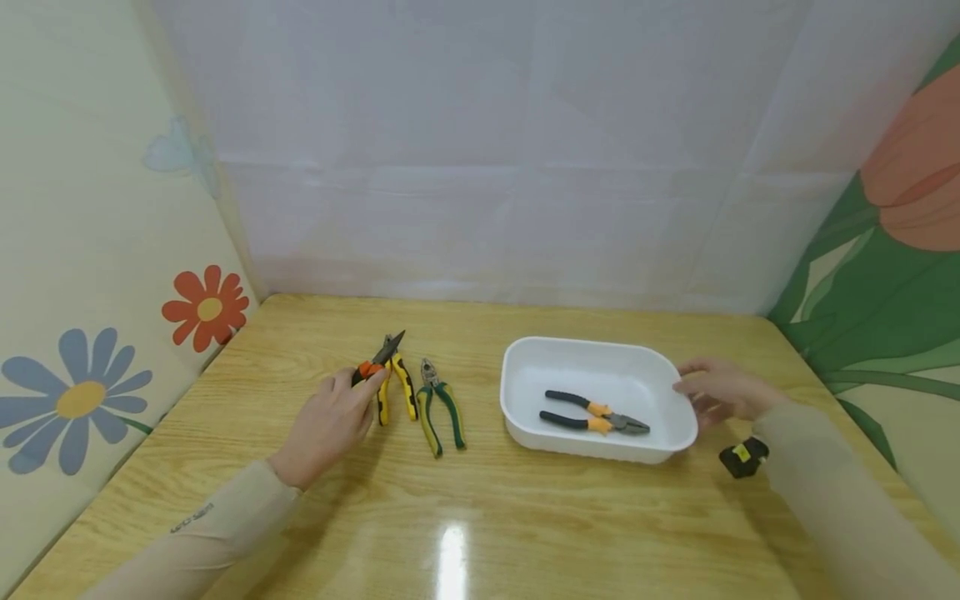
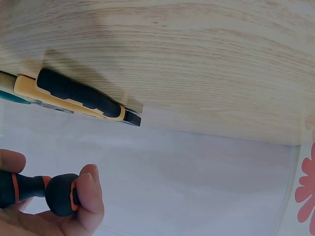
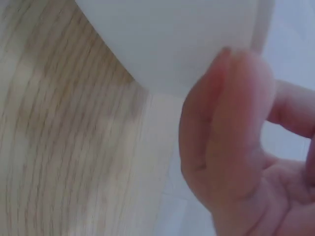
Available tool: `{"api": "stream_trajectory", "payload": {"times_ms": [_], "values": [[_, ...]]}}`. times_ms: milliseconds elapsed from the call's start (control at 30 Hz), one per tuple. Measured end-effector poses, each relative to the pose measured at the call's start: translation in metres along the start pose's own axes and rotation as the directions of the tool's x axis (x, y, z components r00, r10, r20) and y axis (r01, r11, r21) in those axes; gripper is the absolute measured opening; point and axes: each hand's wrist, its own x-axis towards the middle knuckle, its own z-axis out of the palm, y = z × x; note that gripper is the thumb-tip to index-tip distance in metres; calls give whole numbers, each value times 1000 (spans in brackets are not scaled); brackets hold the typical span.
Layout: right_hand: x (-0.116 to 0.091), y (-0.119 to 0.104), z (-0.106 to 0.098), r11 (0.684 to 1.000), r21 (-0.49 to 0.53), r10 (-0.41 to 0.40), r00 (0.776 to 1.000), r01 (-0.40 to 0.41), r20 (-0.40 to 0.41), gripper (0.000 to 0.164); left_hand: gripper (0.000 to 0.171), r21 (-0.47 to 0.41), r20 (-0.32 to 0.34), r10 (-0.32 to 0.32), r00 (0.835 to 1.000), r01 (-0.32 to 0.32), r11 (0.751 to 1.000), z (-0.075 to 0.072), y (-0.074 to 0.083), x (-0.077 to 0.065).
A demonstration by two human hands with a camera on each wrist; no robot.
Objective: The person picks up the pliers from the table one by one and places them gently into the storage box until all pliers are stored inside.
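My left hand (image 1: 330, 425) grips long-nose pliers (image 1: 388, 348) by their black-and-orange handles, the dark jaws pointing up and away. In the head view these overlap yellow-and-black pliers (image 1: 406, 385) lying on the table. Just right of them lie green-and-yellow handled pliers (image 1: 442, 408), handles spread. At the right end of a white plastic basin (image 1: 577, 446), my right hand (image 1: 723, 390) holds the rim between thumb and fingers. Inside the basin rest combination pliers (image 1: 600, 414) with black-and-orange handles. The right wrist view shows curved fingers (image 3: 231, 128) against the basin's wall.
A small black tape measure (image 1: 742, 457) with a yellow mark sits near my right forearm. The wood-grain table (image 1: 525, 517) meets a white cloth backdrop (image 1: 480, 167) behind, with flower-patterned panels at both sides.
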Motion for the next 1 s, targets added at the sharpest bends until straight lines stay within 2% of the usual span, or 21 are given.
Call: {"api": "stream_trajectory", "payload": {"times_ms": [200,400,733,1000], "values": [[1,1,-1,997,80,-12,999,10,34,59,38,31,-41,64,997,-63,998,4,-3,1],[4,5,2,984,177,-33,998,23,54,58,42,33,-4,90,996,-89,995,5,-5,3],[4,11,4,980,196,-45,998,38,32,56,43,42,78,101,992,-105,994,5,-10,7],[3,11,4,972,229,-51,998,42,36,56,45,35,62,140,988,-142,989,2,-14,10]]}}
